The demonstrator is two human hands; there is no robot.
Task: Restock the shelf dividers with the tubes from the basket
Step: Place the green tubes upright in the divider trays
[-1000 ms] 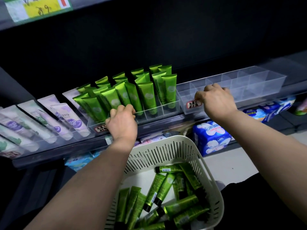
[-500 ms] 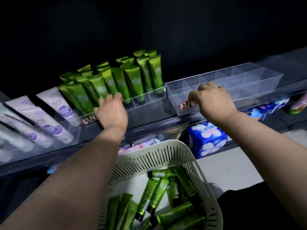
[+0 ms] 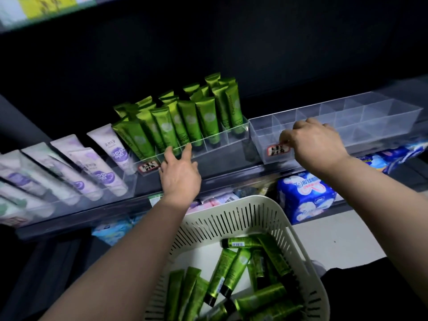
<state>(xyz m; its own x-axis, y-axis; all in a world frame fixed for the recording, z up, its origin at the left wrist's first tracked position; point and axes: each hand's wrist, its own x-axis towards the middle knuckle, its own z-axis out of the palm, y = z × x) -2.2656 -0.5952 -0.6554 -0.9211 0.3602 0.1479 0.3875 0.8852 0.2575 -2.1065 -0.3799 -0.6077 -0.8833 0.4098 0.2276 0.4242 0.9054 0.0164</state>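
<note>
Left hand (image 3: 180, 174) spread by shelved green tubes (image 3: 185, 119); right hand (image 3: 317, 144) grips the clear divider (image 3: 382, 119).

One wide-angle view, worn on the person's head, faces forward and down at a shelf (image 3: 231, 179) within arm's reach. The shelf's front rail crosses the frame on a slant, low at 9 o'clock and rising toward 3 o'clock. The dark shelf back fills the upper half toward 12 o'clock; an upper shelf edge (image 3: 46, 5) clips the corner at 11 o'clock. Both forearms enter from 7 and 4 o'clock; the left hand (image 3: 179, 172) sits at centre, and the right hand (image 3: 317, 144) at 2 o'clock has its fingers (image 3: 301, 126) curled over a clear divider tray (image 3: 382, 117). The basket (image 3: 231, 218), nearest the lens, is cut by the lower edge at 6 o'clock; floor (image 3: 347, 232) shows at 4 o'clock.
</note>
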